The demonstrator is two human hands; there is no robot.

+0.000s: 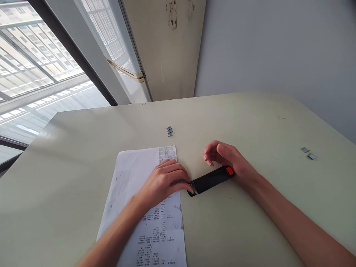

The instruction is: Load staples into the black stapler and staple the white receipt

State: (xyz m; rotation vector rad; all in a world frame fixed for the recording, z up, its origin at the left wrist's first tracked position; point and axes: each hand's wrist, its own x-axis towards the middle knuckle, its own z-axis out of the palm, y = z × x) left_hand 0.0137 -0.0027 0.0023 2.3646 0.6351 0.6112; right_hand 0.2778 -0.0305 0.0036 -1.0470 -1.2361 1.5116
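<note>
The black stapler [213, 180] lies aslant on the pale table [250, 230], just right of the printed paper [139, 163], its red tab [229, 171] at the right end. The left hand [168, 178] reaches across the paper, its thumb and fingertips at the stapler's left end, by the metal part [194, 188]; the fingers partly hide that end, so I cannot tell whether they pinch it or merely rest there. The right hand [226, 157] curls loosely with nothing between its fingers, its heel beside the red tab, apparently touching it. Beyond the paper sits a small group of staple strips [169, 131]; two short grey pieces [311, 156] lie well apart at far right.
</note>
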